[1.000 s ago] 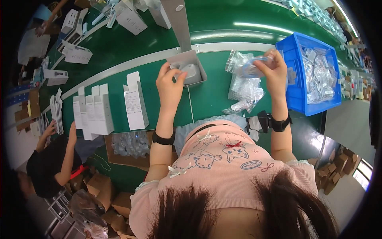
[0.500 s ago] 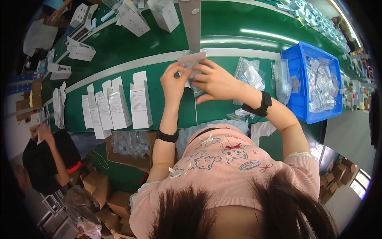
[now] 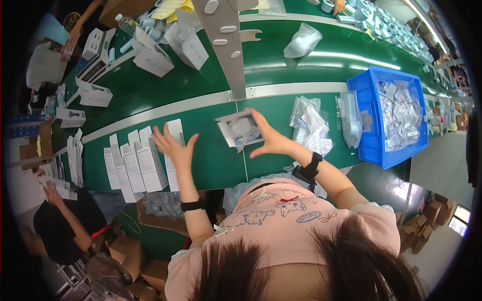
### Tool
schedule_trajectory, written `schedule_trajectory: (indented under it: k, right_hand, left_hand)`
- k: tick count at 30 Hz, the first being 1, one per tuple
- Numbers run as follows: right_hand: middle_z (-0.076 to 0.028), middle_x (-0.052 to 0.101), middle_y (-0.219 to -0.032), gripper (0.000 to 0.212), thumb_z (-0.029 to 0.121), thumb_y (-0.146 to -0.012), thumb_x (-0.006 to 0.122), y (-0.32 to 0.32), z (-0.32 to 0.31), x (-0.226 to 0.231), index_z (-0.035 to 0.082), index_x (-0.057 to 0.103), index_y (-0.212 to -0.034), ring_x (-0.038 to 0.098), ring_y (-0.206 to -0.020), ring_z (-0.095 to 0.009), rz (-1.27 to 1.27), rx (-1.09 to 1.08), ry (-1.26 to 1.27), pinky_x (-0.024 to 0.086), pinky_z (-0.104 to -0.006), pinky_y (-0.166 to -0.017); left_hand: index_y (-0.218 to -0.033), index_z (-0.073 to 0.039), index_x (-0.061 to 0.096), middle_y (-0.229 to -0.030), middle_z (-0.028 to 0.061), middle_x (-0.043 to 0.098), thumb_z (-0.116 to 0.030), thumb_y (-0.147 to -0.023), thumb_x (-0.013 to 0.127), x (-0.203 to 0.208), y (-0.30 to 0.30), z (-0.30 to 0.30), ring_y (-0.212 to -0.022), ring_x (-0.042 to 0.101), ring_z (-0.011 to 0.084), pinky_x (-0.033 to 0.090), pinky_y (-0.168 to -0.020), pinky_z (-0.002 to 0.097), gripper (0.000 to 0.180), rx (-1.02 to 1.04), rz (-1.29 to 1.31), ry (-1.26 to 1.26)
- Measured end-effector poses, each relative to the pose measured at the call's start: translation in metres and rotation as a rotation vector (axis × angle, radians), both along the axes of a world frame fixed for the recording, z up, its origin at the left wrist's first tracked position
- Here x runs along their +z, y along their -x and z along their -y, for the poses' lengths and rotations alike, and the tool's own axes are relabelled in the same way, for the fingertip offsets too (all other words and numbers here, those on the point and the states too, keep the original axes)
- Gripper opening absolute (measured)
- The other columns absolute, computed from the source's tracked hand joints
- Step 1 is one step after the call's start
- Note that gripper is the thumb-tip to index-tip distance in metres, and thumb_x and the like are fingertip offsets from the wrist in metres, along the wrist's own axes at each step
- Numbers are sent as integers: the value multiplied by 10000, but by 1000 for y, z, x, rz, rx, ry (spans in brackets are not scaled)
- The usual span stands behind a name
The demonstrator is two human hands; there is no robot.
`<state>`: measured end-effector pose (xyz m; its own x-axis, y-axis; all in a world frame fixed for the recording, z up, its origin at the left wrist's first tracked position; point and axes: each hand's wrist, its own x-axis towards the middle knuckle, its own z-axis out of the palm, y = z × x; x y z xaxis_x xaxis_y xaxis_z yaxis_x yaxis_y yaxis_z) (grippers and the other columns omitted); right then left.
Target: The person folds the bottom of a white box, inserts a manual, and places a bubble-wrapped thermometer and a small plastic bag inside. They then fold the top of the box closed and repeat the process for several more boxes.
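An open white box, its mouth facing up, holds a clear-wrapped grey part. Around the box's right side is my right hand, fingertips at its far corner and thumb apart from it; some fingers are hidden. My left hand is in the air with its fingers spread, holding nothing. Below and beyond it stands the nearest of several upright white boxes with raised flaps.
To the right lie clear bags of parts and a bubble-wrap roll, beside a blue bin full of bagged pieces. A metal post rises beyond the box. A co-worker's hand is at far left.
My left hand has let go and moved left toward the row of boxes. The box, now seen open with the wrapped part inside, stays by my right hand. The view has shifted.
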<state>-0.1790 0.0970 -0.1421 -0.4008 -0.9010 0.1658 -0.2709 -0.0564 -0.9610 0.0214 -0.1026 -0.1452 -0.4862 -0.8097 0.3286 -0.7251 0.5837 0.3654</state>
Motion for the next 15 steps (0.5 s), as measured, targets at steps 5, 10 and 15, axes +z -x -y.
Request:
schedule_trajectory:
  k: [5, 10, 15]
  right_hand:
    - [-123, 293, -1365, 965, 112, -575, 775, 30, 12, 17, 58, 217, -1361, 308, -1243, -243, 102, 60, -221, 259, -330, -1018]
    - [-113, 405, -1296, 903, 14, -512, 731, 135, 4, 83, 33, 325, -1319, 357, -1203, -197, 40, 98, -324, 295, -297, -992]
    - [-73, 498, -1186, 847, -17, -522, 710, 255, 43, 80, 30, 359, -1291, 481, -1067, -187, 38, 176, -168, 362, -316, -942]
  left_hand:
    - [-1312, -102, 322, -1405, 187, 169, -172, -670, 704, -36, -32, 20, -1292, 163, 378, 197, -989, 551, 751, 64, 675, -125]
    - [-1333, -115, 293, -1407, 180, 161, -200, -597, 760, -13, 4, -56, -1277, 191, 380, 254, -979, 510, 876, -169, 278, -252]
    - [-1328, -62, 276, -1371, 195, 216, -234, -569, 780, 0, -2, -45, -1268, 205, 379, 287, -988, 439, 927, -157, -101, -638]
